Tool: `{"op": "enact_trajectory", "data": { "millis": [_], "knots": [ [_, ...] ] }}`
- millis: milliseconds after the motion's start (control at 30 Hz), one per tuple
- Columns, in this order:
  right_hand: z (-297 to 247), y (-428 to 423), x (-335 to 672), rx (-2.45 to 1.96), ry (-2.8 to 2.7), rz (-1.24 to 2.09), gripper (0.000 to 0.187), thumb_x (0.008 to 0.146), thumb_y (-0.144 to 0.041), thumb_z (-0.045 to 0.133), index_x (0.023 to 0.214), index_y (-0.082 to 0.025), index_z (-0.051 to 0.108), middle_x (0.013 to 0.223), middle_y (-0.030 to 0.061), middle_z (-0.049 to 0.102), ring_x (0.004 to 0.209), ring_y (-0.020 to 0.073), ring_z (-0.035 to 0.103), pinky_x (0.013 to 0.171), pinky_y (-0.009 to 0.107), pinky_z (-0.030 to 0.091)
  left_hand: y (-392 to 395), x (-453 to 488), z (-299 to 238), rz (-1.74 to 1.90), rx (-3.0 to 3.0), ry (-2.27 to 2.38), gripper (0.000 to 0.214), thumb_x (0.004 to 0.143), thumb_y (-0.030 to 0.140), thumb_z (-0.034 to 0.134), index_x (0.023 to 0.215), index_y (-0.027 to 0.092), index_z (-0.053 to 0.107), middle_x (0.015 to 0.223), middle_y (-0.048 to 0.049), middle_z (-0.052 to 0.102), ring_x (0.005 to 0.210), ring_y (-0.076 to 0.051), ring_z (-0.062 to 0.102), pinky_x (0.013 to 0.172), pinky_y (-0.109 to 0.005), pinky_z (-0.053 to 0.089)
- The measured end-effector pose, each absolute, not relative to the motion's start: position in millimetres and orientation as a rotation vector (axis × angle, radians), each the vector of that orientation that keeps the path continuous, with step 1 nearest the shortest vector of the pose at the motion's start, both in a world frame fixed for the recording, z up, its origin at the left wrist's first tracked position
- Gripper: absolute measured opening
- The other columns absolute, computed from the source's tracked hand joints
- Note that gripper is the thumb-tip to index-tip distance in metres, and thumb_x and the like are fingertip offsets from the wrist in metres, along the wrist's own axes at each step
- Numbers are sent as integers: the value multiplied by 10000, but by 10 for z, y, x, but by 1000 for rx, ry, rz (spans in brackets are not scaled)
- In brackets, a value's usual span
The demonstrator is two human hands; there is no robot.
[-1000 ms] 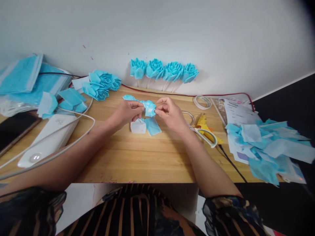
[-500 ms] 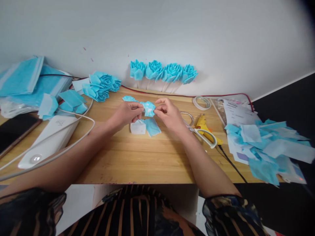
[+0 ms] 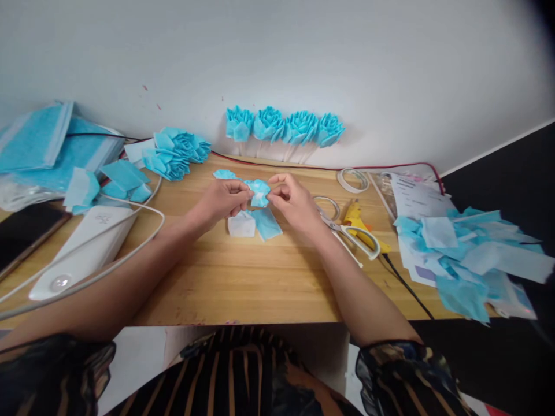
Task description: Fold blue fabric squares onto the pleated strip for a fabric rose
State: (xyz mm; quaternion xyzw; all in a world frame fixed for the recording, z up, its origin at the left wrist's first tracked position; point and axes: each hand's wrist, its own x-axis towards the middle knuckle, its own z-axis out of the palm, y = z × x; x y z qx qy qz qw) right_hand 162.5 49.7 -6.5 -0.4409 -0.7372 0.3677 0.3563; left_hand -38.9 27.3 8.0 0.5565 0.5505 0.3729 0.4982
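My left hand (image 3: 223, 200) and my right hand (image 3: 291, 202) both pinch a small, folded blue paper piece (image 3: 259, 190) held just above the wooden table (image 3: 243, 277). The fingers of each hand are closed on its edges. Below the held piece lie a folded white paper square (image 3: 241, 225) and a blue paper square (image 3: 267, 223) on the table. Another blue scrap (image 3: 225, 174) rests just behind my left hand.
Several finished blue paper flowers (image 3: 284, 126) lean on the wall, more flowers (image 3: 176, 151) at left. Scissors (image 3: 349, 231), a yellow glue gun (image 3: 359, 222) and tape rolls (image 3: 352, 179) lie right. Blue paper scraps (image 3: 470, 254) pile far right. A white power bank (image 3: 84, 248) with cables, a phone (image 3: 23, 231).
My right hand has shifted slightly left, closer to my left hand, on the blue paper piece. The view drifted a little.
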Motion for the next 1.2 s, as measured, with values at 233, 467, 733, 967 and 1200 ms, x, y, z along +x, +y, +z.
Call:
{"op": "enact_trajectory", "data": {
  "millis": [233,467,733,967,1200],
  "knots": [
    [-67,471,1666,-1056,-1749,1140,309,963,-395,488,1212,-230,568,855,8,733,799,171,704,746,329,530,279,-381,119,942,1309,1338,289,897,174,593,608,157,584,437,42,491,379,-52,376,399,-183,256],
    [-119,449,1639,-1067,-1733,1254,535,802,-318,696,1310,-252,540,785,-48,681,690,139,619,659,283,480,270,-397,113,957,1336,1328,275,880,215,608,610,162,593,424,43,484,381,-57,379,409,-192,263],
    [-159,493,1841,-1284,-1860,780,230,938,-347,513,854,-214,682,791,10,739,790,177,677,802,332,495,276,-428,62,985,1353,1311,250,855,263,633,628,163,602,449,38,500,392,-55,383,407,-193,263],
    [-151,481,1792,-1270,-1906,700,433,800,-190,656,1229,-245,663,1176,58,735,1115,239,664,1039,438,482,275,-426,61,973,1356,1309,263,863,271,633,627,159,606,448,40,495,396,-54,384,406,-186,263],
    [-130,429,1625,-1131,-1544,1303,518,928,-472,580,1406,-289,499,1180,63,705,1101,224,683,932,407,578,268,-389,102,953,1346,1323,237,863,225,620,635,158,607,464,33,523,386,-52,382,402,-190,269]
  ]
}}
